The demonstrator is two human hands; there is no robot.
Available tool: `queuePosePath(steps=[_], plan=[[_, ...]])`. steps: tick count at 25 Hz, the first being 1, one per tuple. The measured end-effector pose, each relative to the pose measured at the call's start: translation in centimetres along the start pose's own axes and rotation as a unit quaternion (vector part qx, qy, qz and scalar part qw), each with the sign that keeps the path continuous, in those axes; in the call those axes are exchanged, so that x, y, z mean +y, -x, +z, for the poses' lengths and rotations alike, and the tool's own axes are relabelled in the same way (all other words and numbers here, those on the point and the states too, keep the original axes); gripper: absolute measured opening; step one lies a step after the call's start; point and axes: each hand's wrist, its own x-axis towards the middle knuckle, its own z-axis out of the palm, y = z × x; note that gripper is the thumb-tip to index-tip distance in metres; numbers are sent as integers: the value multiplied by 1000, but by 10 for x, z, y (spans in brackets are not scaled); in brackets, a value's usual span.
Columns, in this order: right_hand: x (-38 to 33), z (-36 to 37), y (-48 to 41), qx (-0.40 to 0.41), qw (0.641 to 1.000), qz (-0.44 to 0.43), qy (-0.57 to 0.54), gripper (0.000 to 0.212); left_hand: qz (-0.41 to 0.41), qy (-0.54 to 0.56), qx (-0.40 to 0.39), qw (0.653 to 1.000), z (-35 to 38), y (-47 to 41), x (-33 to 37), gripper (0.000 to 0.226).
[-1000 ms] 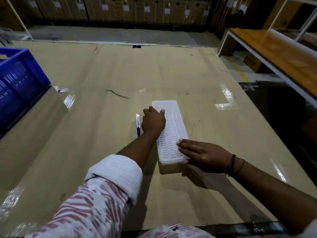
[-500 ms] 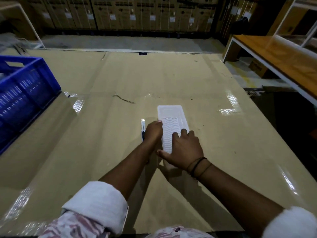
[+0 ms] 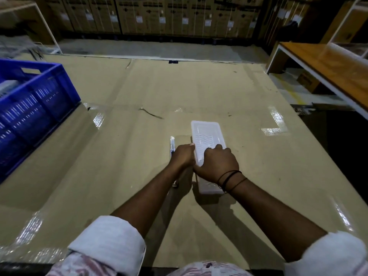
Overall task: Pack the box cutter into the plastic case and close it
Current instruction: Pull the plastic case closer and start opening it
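Note:
A long translucent white plastic case [image 3: 206, 134] with a wavy lid lies shut on the cardboard-covered table [image 3: 258, 166]. My right hand [image 3: 216, 163] lies on top of its middle, fingers curled over the lid. My left hand [image 3: 182, 156] grips the case's left edge, thumb against the side. The box cutter [image 3: 172, 144], slim and white with dark marking, lies on the table just left of the case; my left hand and wrist cover its near part.
A blue plastic crate [image 3: 33, 104] stands at the table's left edge. A wooden bench with a white frame [image 3: 326, 70] runs along the right. Stacked cardboard boxes [image 3: 179, 14] line the back wall. A thin dark strand [image 3: 151, 113] lies beyond the case.
My right hand moved from the case's near right corner up onto the middle of the lid. My left hand slid from the lid's top to the case's left edge.

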Motion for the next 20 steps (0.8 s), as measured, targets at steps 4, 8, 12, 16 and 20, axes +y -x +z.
queuePosePath(steps=[4,8,12,16,20], plan=[[12,-22,-1,12,995,6,-101,54,25,-61,1,998,0,-1,-8,43],[49,-33,-3,14,944,61,-323,42,85,-144,-16,986,0,7,-17,39],[98,-28,-4,-5,739,193,-646,28,99,-178,18,979,0,6,-16,38],[126,-4,-5,4,708,241,-664,26,97,-197,23,975,-1,3,-12,38],[138,27,-9,16,757,268,-595,26,103,-194,29,975,-1,4,-15,37]])
